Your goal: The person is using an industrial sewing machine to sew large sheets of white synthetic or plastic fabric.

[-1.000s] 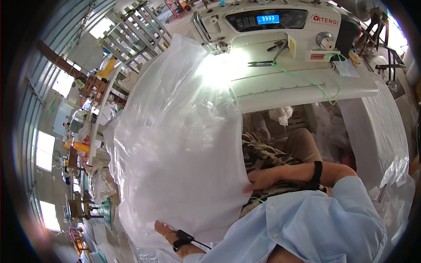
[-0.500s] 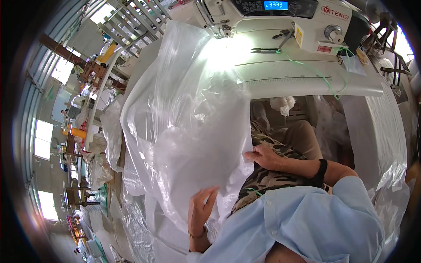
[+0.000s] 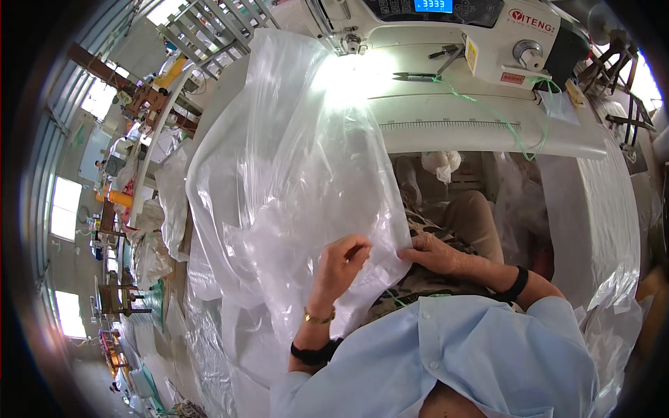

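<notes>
A large translucent plastic sheet (image 3: 300, 174) hangs in loose folds from under the lit needle area of a white sewing machine (image 3: 481, 56) down toward my lap. My right hand (image 3: 433, 253) pinches the sheet's right edge between thumb and fingers, just above my camouflage-patterned clothing. Over the lower part of the sheet, my left hand (image 3: 341, 270) is closed, its fingers curled toward the thumb. Whether any film is caught in those fingers is hidden. The two hands are a short way apart, the left one slightly lower.
Dark thread snips (image 3: 416, 76) lie on the machine bed beside a green thread (image 3: 481, 104). A ruler scale (image 3: 449, 125) runs along the bed's front. Below it is an opening in the table, with a white bundle (image 3: 442, 164) hanging there. A metal rack (image 3: 212, 35) stands far left.
My left hand has risen and moved right toward the right hand, its fingers curling closed. The right hand has shifted slightly right, still on the sheet's edge. The view has moved a little.
</notes>
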`<state>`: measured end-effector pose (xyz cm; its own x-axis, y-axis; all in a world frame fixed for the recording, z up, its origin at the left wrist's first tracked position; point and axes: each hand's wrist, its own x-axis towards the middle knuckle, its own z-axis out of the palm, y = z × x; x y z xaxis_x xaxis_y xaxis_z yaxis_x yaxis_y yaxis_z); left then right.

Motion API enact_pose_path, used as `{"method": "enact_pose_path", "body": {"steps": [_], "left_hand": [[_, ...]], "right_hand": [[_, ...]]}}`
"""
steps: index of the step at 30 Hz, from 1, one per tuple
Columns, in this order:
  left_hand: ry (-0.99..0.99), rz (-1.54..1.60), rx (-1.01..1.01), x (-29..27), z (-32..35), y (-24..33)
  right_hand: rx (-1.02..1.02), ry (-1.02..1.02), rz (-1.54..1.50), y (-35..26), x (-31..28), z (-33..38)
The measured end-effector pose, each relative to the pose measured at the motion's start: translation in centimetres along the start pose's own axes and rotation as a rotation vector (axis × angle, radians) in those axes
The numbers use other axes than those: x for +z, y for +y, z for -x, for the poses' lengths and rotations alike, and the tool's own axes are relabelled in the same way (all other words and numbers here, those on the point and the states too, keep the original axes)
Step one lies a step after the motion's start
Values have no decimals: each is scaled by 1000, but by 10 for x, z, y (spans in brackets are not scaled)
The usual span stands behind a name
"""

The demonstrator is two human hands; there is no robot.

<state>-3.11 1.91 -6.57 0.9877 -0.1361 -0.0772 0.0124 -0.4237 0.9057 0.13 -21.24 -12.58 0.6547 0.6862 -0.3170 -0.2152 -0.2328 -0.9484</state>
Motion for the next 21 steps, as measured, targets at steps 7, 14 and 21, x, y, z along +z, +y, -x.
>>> {"method": "enact_pose_path", "body": {"steps": [7, 14, 21], "left_hand": [[204, -365, 305, 5, 7, 14], [254, -604, 436, 36, -15, 11], [277, -116, 313, 3, 11, 10]], "right_hand": [[-146, -55, -162, 0, 8, -1], [-213, -13, 74, -13, 10, 8], [-165, 5, 13, -24, 8, 17]]}}
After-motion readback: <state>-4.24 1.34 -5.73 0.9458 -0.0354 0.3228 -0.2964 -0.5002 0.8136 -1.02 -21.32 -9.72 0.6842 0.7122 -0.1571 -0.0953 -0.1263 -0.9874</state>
